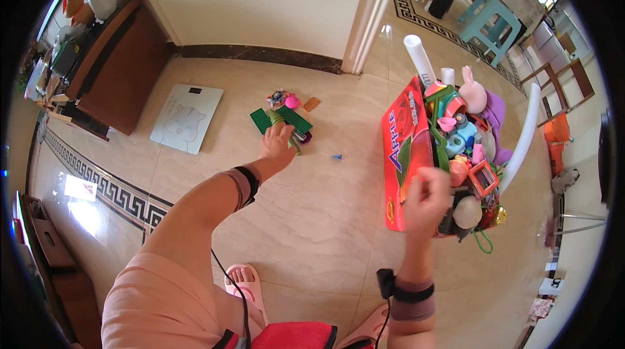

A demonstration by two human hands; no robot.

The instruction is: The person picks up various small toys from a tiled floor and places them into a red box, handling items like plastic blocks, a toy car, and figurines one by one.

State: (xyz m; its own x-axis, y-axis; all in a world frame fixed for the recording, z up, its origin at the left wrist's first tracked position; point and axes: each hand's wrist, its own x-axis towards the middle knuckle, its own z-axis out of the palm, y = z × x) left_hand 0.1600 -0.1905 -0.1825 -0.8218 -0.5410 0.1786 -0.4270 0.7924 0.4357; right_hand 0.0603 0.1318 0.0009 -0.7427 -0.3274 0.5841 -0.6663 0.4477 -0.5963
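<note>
My left hand (277, 143) reaches down onto a small pile of toys on the floor, its fingers on a light green strip-like thing (276, 117). Whether it grips that thing is not clear. Beside the fingers lie green building-block plates (296, 120), a pink round toy (292, 101) and a flat orange-brown piece (311, 104). My right hand (427, 197), blurred and with fingers curled, is over the near side of a red cardboard box (401, 153) heaped with toys; nothing shows in it. A pink rabbit toy (472, 97) and a white tube (419, 56) stick out of the box.
A white bathroom scale (187, 118) lies left of the pile. A small blue piece (337, 156) is on the floor between pile and box. A brown wooden cabinet (122, 66) stands at left, a light blue stool (490, 24) at upper right. A long white tube (523, 134) leans out of the box.
</note>
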